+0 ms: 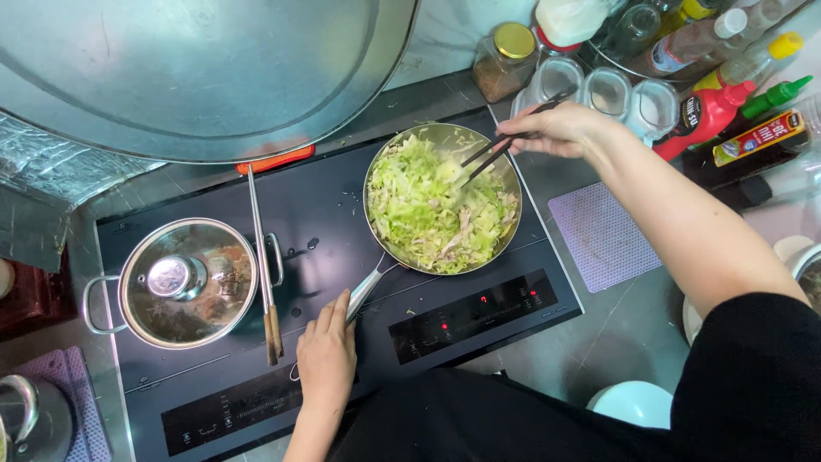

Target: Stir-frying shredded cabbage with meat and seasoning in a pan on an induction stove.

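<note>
A steel frying pan (510, 175) full of shredded green cabbage (428, 201) with pale meat strips sits on the black induction cooktop (325, 214). My right hand (556, 128) holds dark chopsticks (500, 145) with their tips down in the cabbage at the pan's right side. My left hand (327, 355) grips the pan's metal handle (368, 287) at the front of the cooktop.
A lidded steel pot (184, 282) stands on the left burner, with wooden-handled utensils (263, 257) lying beside it. Sauce bottles (710, 111), glass jars (609, 90) and a spice jar (505, 60) crowd the back right. A large metal hood (197, 68) overhangs. A purple mat (603, 235) lies to the right.
</note>
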